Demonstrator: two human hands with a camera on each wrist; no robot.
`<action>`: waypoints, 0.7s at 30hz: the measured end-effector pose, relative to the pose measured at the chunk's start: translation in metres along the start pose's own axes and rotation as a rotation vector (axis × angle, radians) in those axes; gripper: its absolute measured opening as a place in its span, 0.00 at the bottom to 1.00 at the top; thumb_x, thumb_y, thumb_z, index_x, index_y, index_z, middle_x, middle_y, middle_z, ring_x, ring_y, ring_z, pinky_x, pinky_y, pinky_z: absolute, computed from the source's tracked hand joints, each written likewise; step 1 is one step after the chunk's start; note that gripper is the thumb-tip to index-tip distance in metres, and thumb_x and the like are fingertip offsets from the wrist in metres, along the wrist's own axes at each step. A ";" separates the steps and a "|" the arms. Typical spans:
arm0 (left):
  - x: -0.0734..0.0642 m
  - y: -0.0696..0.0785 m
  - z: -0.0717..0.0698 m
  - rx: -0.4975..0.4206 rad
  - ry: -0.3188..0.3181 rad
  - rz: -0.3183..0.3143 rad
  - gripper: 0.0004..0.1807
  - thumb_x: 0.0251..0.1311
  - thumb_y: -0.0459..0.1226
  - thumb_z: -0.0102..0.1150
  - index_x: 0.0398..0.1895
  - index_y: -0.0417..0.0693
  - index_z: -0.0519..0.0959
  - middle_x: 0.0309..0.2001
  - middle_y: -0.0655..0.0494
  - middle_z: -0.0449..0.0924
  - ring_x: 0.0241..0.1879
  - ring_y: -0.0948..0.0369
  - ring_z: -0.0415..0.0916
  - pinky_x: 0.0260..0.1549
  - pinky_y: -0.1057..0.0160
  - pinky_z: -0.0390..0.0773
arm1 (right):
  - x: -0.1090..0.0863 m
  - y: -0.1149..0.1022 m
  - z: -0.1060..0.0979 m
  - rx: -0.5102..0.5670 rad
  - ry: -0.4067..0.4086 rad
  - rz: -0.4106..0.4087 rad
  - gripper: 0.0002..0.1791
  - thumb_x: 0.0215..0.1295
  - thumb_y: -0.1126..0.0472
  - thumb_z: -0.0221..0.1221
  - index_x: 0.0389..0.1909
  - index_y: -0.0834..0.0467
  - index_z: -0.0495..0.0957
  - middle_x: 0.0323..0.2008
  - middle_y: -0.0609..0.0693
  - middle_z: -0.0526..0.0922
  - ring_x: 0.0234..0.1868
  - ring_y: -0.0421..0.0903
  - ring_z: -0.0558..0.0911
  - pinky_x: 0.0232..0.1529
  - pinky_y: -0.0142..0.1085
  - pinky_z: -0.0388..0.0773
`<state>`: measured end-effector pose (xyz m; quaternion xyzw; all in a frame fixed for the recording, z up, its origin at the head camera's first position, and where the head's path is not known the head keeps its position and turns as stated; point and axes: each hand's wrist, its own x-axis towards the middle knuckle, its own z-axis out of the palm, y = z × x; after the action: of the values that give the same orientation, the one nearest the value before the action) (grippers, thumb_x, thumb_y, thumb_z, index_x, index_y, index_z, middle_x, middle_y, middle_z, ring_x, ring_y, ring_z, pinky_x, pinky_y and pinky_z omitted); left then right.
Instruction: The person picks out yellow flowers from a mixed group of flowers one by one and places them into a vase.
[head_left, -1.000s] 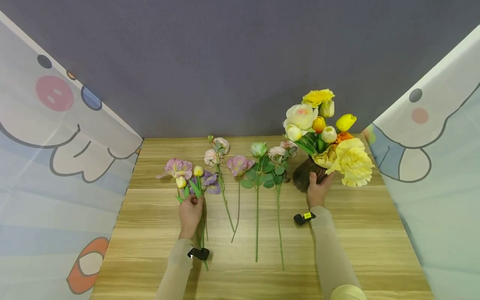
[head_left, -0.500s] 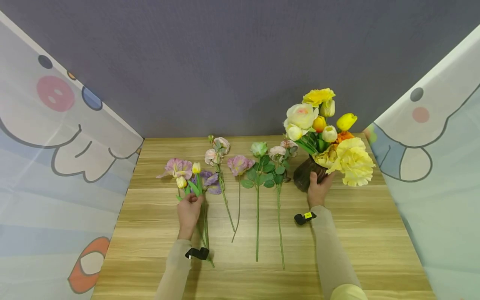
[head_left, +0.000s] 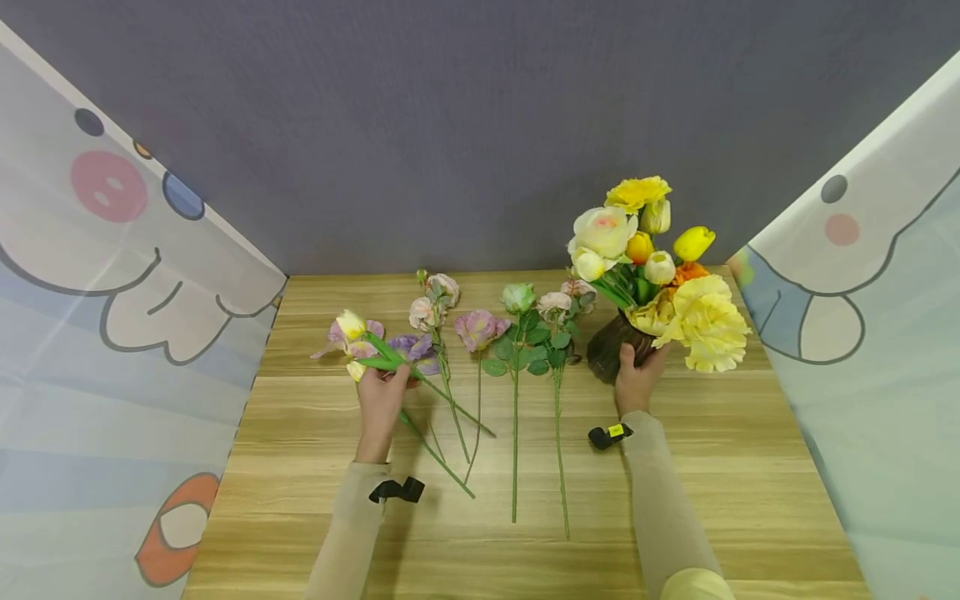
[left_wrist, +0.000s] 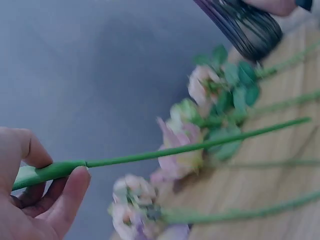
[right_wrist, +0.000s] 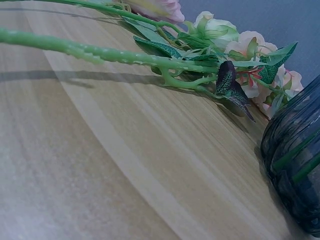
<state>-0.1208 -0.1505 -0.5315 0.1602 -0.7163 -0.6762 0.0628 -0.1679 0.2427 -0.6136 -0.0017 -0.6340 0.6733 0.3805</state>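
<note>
My left hand [head_left: 382, 408] pinches the green stem [left_wrist: 125, 158] of a pale yellow tulip [head_left: 350, 324] between thumb and fingers, the bare stem slanting to the right. A second tulip bloom [head_left: 356, 370] shows just beyond the knuckles, and another green stem [head_left: 438, 458] runs out below the hand. Behind these lie a pink-mauve flower [head_left: 330, 340] and a purple flower [head_left: 412, 347], partly covered. At the right, my right hand [head_left: 639, 387] grips a dark ribbed glass vase [head_left: 606, 350], thumb on its near side. Yellow, white and orange flowers [head_left: 600, 233] fill it.
Between the hands lie a pale pink rose spray [head_left: 435, 307], a mauve flower [head_left: 480, 331], a green rose [head_left: 517, 298] and another pink rose spray [head_left: 555, 307], stems toward me. A grey wall [head_left: 450, 142] stands behind the wooden table [head_left: 300, 517]; printed curtains [head_left: 112, 333] flank it.
The tulip in my left hand has tilted over: its bloom swung left and its stem swung out to the right. The lower stem also angles further right. My right hand stays on the vase.
</note>
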 end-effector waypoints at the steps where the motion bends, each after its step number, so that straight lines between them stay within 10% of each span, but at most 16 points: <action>1: 0.000 0.004 0.002 -0.039 -0.006 0.009 0.10 0.67 0.28 0.54 0.48 0.30 0.76 0.33 0.53 0.83 0.29 0.60 0.87 0.39 0.55 0.89 | 0.000 0.005 -0.001 -0.002 0.003 -0.003 0.57 0.65 0.40 0.69 0.82 0.61 0.49 0.81 0.54 0.57 0.82 0.47 0.54 0.82 0.40 0.46; 21: -0.003 0.072 0.066 -0.527 -0.092 0.196 0.08 0.72 0.31 0.61 0.43 0.31 0.80 0.35 0.51 0.87 0.35 0.60 0.89 0.48 0.60 0.86 | 0.000 -0.016 0.004 0.005 -0.015 -0.022 0.57 0.66 0.41 0.68 0.81 0.66 0.48 0.80 0.58 0.57 0.81 0.50 0.54 0.82 0.41 0.47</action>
<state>-0.1481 -0.0848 -0.4653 0.0374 -0.5300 -0.8363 0.1349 -0.1617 0.2378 -0.5992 0.0114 -0.6350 0.6707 0.3831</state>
